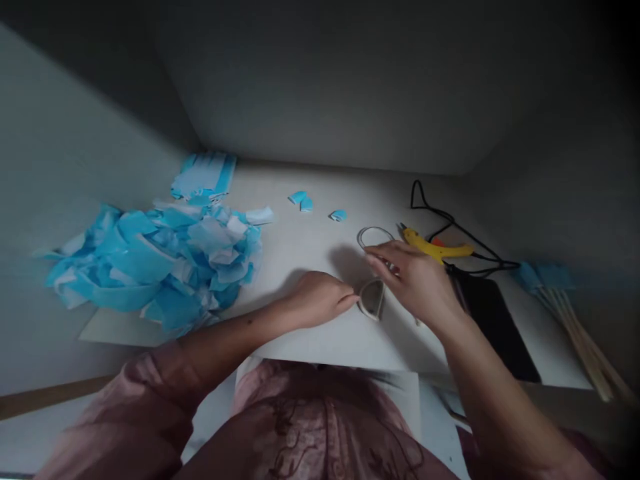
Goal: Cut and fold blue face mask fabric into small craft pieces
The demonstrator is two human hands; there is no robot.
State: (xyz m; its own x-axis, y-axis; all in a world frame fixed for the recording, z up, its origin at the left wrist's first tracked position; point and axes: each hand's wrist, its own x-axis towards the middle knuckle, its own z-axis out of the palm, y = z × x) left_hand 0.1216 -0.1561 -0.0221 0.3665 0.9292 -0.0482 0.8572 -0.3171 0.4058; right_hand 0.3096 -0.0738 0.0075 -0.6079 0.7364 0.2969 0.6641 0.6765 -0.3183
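Note:
My left hand [323, 299] is curled closed, its thumb and forefinger tips at the edge of a small half-round piece [371, 299] with a pale rim and grey-brown middle. On the other side of that piece hovers my right hand [417, 277], fingers bent together toward the thumb. Whatever lies between them is too small to make out. Just behind the right fingertips is a thin wire ring [375, 229], partly hidden by them. Yellow-handled cutters [435, 248] lie beyond the right knuckles.
Crumpled blue-and-white sheets [150, 257] heap at left, a folded stack [205, 177] behind them. Several small blue pieces [307, 205] lie at the back. At right are a black cable [455, 227], a dark flat device [495, 323] and blue-tipped sticks [570, 320]. Walls enclose the white table [305, 347].

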